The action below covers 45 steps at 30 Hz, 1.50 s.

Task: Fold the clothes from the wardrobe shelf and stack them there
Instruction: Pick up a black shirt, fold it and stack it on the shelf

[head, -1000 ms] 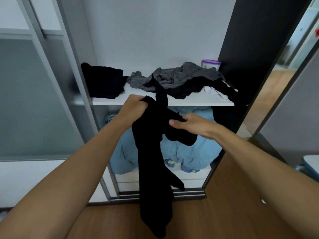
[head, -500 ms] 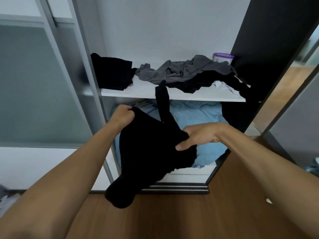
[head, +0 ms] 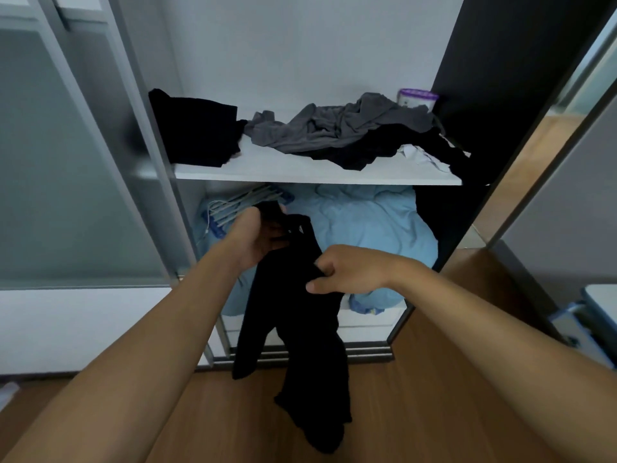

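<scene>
A black garment [head: 300, 329] hangs in front of the wardrobe, below the shelf. My left hand [head: 252, 238] grips its top end and my right hand [head: 347, 272] pinches it a little lower on the right. On the white shelf [head: 300, 172] a folded black pile [head: 197, 128] sits at the left. A crumpled grey garment [head: 334, 125] lies in the middle over a rumpled black one [head: 384, 145]. A bit of white cloth [head: 420, 155] shows at the right.
A purple-lidded jar [head: 417, 98] stands at the shelf's back right. Light blue bedding [head: 360, 222] and hangers [head: 240, 202] fill the compartment below. A sliding door frame [head: 140, 145] is at the left, a dark panel [head: 494, 78] at the right. The floor [head: 417, 412] is wood.
The black garment has come fully off the shelf and now hangs lower between both hands. My left hand shifted right and my right hand took a new grip lower on the cloth.
</scene>
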Each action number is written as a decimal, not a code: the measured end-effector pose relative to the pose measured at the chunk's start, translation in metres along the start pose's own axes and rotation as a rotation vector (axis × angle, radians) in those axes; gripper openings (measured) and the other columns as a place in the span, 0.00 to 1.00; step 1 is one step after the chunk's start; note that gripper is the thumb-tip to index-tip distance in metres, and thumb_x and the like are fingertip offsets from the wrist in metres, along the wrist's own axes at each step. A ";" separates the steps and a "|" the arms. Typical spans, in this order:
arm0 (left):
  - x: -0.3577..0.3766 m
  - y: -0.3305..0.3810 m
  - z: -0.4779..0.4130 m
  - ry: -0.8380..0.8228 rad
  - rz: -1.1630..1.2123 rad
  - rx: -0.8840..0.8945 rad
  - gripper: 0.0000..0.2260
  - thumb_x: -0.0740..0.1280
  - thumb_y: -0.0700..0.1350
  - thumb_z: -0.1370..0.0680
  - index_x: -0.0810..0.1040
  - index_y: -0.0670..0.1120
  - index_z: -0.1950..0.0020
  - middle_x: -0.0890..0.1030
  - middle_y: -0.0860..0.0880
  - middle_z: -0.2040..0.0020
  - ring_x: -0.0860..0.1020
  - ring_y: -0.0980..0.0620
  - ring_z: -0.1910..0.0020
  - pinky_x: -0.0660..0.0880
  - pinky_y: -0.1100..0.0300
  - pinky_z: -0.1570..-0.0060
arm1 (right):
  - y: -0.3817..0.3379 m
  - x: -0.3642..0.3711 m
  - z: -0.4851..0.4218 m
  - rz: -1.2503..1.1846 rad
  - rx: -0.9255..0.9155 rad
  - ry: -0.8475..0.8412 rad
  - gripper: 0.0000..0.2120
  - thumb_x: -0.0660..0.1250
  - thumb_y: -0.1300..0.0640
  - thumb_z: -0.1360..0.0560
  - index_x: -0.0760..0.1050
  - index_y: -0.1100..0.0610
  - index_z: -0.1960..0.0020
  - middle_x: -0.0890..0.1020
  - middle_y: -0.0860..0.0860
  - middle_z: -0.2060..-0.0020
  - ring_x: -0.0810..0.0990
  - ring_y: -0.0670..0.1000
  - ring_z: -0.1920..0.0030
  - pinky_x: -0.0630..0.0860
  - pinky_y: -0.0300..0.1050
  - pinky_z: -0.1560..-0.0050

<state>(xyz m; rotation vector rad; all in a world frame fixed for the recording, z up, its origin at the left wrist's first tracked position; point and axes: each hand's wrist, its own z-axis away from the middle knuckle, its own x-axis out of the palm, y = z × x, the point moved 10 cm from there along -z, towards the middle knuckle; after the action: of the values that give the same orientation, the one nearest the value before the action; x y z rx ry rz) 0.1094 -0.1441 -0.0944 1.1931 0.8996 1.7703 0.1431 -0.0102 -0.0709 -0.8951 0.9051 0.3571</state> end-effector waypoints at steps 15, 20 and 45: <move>0.107 0.077 0.023 -0.135 -0.835 0.418 0.14 0.66 0.37 0.24 0.86 0.53 0.62 0.85 0.58 0.64 0.81 0.63 0.65 0.76 0.71 0.64 | 0.025 -0.075 0.005 -0.656 -0.077 0.301 0.33 0.70 0.66 0.24 0.62 0.51 0.24 0.82 0.59 0.43 0.81 0.53 0.40 0.74 0.48 0.33; 0.107 0.106 0.028 -0.079 -0.968 0.589 0.13 0.67 0.39 0.26 0.84 0.57 0.58 0.82 0.68 0.64 0.79 0.69 0.62 0.72 0.75 0.61 | 0.030 -0.085 0.005 -0.648 -0.028 0.450 0.04 0.69 0.57 0.23 0.81 0.57 0.52 0.82 0.46 0.63 0.81 0.43 0.60 0.74 0.36 0.56; 0.070 0.009 0.017 -0.195 -0.979 0.298 0.07 0.66 0.35 0.24 0.73 0.43 0.61 0.73 0.47 0.65 0.72 0.57 0.67 0.66 0.64 0.65 | 0.022 -0.120 0.039 -0.689 -0.024 0.810 0.03 0.68 0.60 0.27 0.80 0.57 0.56 0.81 0.47 0.64 0.80 0.44 0.62 0.75 0.40 0.59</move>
<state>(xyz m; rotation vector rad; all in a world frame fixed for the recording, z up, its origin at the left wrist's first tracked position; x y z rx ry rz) 0.1072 -0.0837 -0.0549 0.8318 1.3485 0.7413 0.0796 0.0441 0.0254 -1.3377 1.2416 -0.6396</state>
